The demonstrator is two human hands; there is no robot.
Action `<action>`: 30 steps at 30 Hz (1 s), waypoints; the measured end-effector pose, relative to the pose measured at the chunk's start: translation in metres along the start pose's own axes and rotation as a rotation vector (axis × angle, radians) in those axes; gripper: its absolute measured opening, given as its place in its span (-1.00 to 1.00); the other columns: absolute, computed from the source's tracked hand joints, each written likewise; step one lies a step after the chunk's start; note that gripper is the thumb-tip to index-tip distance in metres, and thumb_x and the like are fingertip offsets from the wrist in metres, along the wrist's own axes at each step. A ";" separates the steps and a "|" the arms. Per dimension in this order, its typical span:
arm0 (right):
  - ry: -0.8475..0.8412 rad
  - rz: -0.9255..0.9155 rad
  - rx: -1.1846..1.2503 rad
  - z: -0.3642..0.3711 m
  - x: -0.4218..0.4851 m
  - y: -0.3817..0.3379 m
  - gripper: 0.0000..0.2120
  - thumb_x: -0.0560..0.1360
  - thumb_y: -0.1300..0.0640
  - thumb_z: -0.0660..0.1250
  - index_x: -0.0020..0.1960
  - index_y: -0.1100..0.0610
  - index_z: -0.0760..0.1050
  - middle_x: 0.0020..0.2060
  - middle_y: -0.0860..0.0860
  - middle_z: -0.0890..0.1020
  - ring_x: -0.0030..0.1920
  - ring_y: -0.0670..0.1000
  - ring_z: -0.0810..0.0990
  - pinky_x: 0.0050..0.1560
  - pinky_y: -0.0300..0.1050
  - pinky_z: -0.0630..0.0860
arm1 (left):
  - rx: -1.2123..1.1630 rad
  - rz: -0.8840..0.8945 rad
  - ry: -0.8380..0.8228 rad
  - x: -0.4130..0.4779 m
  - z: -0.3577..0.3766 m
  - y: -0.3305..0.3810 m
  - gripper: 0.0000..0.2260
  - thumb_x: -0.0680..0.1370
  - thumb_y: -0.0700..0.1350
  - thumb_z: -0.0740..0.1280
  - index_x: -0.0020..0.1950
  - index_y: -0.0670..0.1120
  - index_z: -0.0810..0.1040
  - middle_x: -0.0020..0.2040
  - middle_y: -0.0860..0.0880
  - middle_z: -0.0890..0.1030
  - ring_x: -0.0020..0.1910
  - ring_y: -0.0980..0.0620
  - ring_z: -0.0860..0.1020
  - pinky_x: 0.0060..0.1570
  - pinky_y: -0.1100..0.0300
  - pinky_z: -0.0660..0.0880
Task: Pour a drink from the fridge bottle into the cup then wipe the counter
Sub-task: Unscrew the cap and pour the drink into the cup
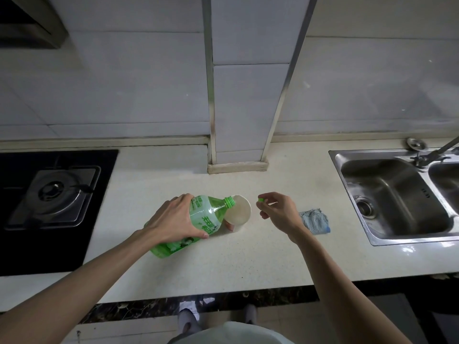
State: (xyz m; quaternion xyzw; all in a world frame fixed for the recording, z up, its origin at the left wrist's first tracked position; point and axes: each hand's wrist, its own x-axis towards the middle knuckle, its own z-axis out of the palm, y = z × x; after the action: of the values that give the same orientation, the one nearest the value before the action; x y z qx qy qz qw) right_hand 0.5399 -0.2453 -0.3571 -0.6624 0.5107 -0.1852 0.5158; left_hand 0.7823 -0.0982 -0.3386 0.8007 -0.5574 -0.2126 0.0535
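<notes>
My left hand [175, 218] grips a green plastic bottle [207, 214] round its middle and holds it tilted, neck to the right. The bottle's open threaded mouth sits at the rim of a pale paper cup [239, 211] that stands on the cream counter [248, 256]. Just right of the cup, my right hand [279, 211] pinches the small green cap [260, 200] between thumb and fingertips, above the counter. A crumpled blue-grey cloth [315, 220] lies on the counter behind my right wrist.
A black gas hob [49, 194] fills the counter's left end. A steel double sink [397, 192] with a tap [444, 147] lies at the right. A tiled pillar [238, 120] juts onto the counter behind the cup. The counter's front edge runs below my forearms.
</notes>
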 end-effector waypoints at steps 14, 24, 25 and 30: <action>-0.001 0.012 -0.018 0.003 -0.002 -0.001 -0.79 0.51 0.16 0.41 0.13 0.18 0.60 -0.14 0.06 0.67 -0.32 -0.03 0.64 -0.31 -0.31 0.51 | 0.001 0.002 0.000 -0.007 0.000 -0.005 -0.20 0.18 0.40 0.50 0.23 -0.03 0.36 0.09 0.05 0.49 0.00 0.05 0.49 -0.03 0.15 0.52; 0.001 0.008 -0.042 0.006 -0.002 -0.003 -0.78 0.52 0.16 0.40 0.14 0.18 0.60 -0.15 0.05 0.66 -0.34 -0.07 0.63 -0.36 -0.37 0.48 | -0.001 0.005 -0.008 -0.010 -0.004 -0.003 -0.20 0.22 0.34 0.54 0.26 -0.05 0.35 0.12 0.04 0.47 0.02 0.06 0.47 -0.04 0.20 0.46; 0.002 0.008 -0.041 0.006 -0.003 -0.003 -0.78 0.51 0.16 0.40 0.14 0.18 0.60 -0.15 0.05 0.66 -0.34 -0.07 0.63 -0.36 -0.37 0.47 | 0.001 0.007 -0.010 -0.010 -0.005 -0.002 -0.20 0.22 0.34 0.54 0.27 -0.05 0.35 0.12 0.04 0.47 0.02 0.06 0.46 -0.04 0.21 0.45; 0.002 0.000 -0.049 0.005 -0.004 -0.004 -0.78 0.52 0.15 0.40 0.14 0.17 0.60 -0.15 0.03 0.66 -0.33 -0.07 0.63 -0.35 -0.36 0.48 | 0.004 0.016 -0.018 -0.009 -0.007 0.001 -0.21 0.24 0.31 0.54 0.28 -0.06 0.34 0.13 0.04 0.45 0.03 0.07 0.44 -0.07 0.24 0.37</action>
State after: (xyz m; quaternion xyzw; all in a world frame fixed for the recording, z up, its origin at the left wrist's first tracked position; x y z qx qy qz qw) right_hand 0.5441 -0.2395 -0.3546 -0.6746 0.5155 -0.1735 0.4990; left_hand 0.7818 -0.0916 -0.3293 0.7945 -0.5646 -0.2182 0.0484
